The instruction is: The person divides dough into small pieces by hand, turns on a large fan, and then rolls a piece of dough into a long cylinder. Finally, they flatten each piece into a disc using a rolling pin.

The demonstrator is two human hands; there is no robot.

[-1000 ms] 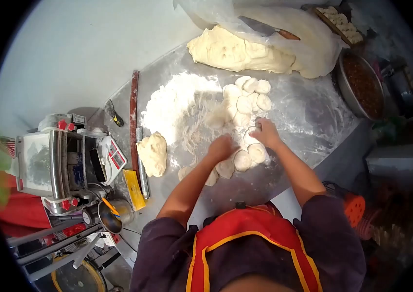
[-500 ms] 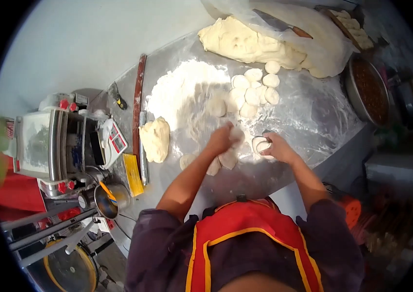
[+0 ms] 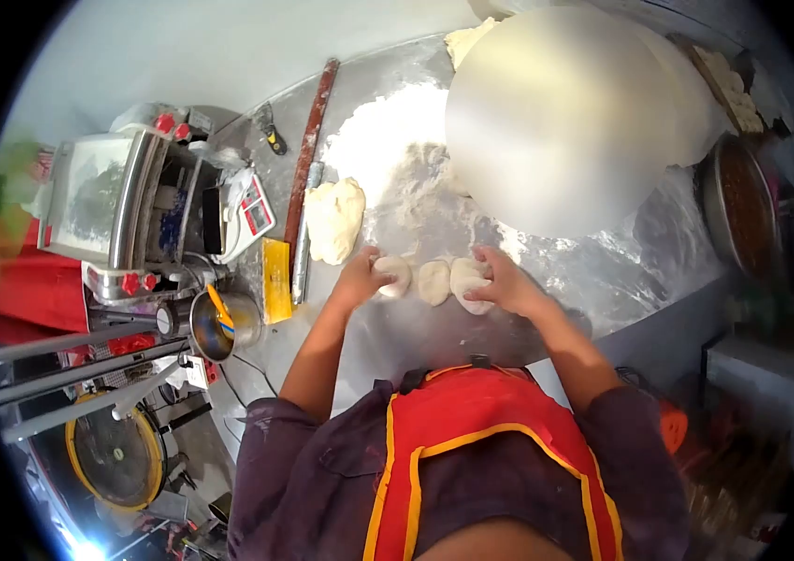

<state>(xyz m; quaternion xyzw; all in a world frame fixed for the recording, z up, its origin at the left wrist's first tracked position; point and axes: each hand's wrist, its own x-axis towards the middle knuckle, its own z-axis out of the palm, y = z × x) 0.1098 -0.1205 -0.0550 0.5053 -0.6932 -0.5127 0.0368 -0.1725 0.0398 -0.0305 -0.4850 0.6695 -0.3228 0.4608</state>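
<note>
Three flattened dough pieces lie in a row near the front of the floured metal table. My left hand (image 3: 358, 280) grips the leftmost dough piece (image 3: 393, 277) from its left side, fingers curled at its edge. On the other end of the row, my right hand (image 3: 507, 282) has its fingers and thumb on the rightmost dough piece (image 3: 465, 285). The middle dough piece (image 3: 433, 282) lies between them, untouched. To the left and farther back sits a larger dough lump (image 3: 334, 221). A pale blurred oval hides the table's back right part.
Loose flour (image 3: 388, 126) covers the back of the metal table (image 3: 406, 341). A dark red rod (image 3: 308, 154), a metal rod (image 3: 302, 266) and a yellow scraper (image 3: 276, 280) lie left. A digital scale (image 3: 252, 210) stands beyond them. A bowl of brownish filling (image 3: 743, 196) is at right.
My hands have moved apart and now hold the two outer dough pieces of the row. The view has shifted, and a blurred oval covers the dough rounds and large dough mass seen before.
</note>
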